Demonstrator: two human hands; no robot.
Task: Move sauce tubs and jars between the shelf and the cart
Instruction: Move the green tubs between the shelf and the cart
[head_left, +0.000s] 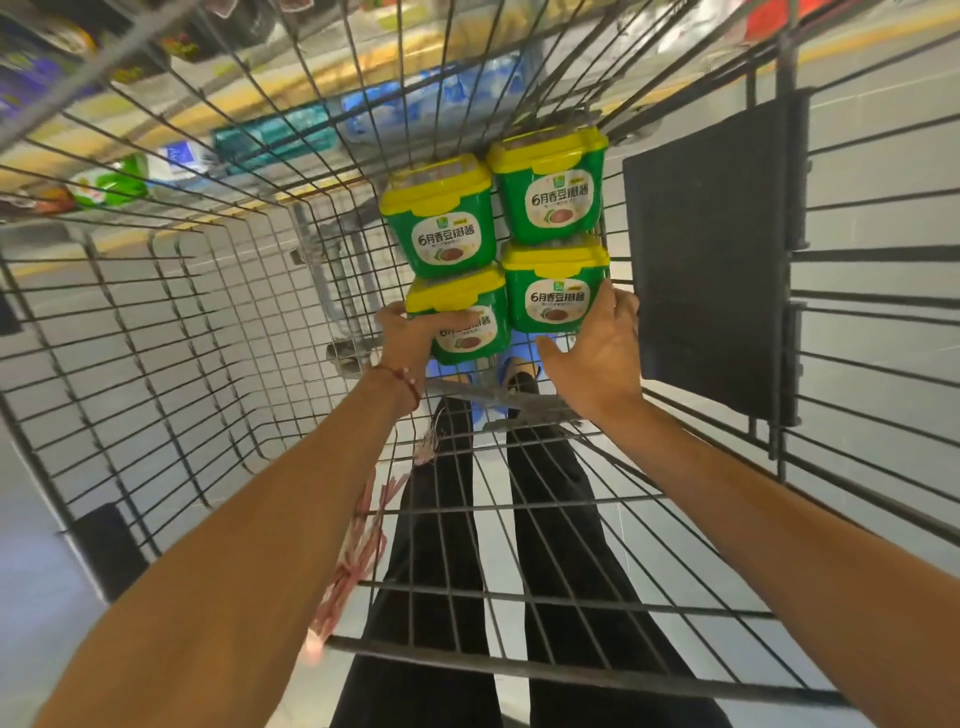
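Left hand (402, 338) grips the lower-left tub (472, 338), right hand (597, 353) lies spread against the lower-right tub (558, 296), mid-frame in the cart (519, 666) below two upper tubs (441, 228); all four look loaded, jars unseen.

Clustering as four green sauce tubs in the wire cart (208, 332)
Sitting in a touching two-by-two block, yellow lids pointing far: far-left tub (441, 223), far-right tub (550, 189), near-left tub (467, 338), near-right tub (558, 293); near-left tub being gripped by the left hand (402, 332).
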